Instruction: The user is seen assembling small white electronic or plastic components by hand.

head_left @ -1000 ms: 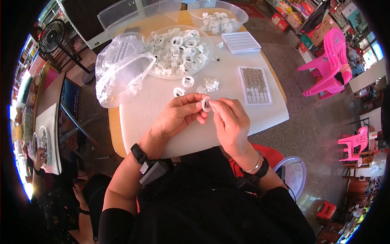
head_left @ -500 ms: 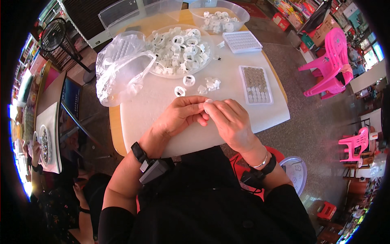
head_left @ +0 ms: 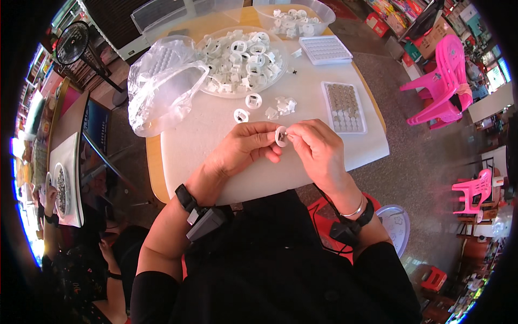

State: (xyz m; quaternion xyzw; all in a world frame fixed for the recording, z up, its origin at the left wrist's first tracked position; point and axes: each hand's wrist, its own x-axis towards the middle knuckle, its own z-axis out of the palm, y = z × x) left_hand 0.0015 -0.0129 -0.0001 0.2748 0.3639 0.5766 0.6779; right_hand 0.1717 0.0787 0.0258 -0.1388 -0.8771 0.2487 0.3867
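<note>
Between the thumb and fingers of my left hand is a small round white plastic part, tilted so its dark inner detail shows. My right hand pinches close against the part's right side; whatever its fingertips hold is too small to make out. Just beyond my hands, two similar round parts lie on the white table cover. Beside them is a little heap of white plastic pieces. A tray of small round discs, grey at the back and whitish in front, lies to the right.
A clear bowl heaped with white parts stands behind, next to a crumpled plastic bag. Farther back are another clear tub and a second white tray. At the left, another person's hand is by a bowl.
My right hand has shifted right and its fingertips have drawn back slightly. The round part in my left hand now shows its face, where fingers covered most of it before.
</note>
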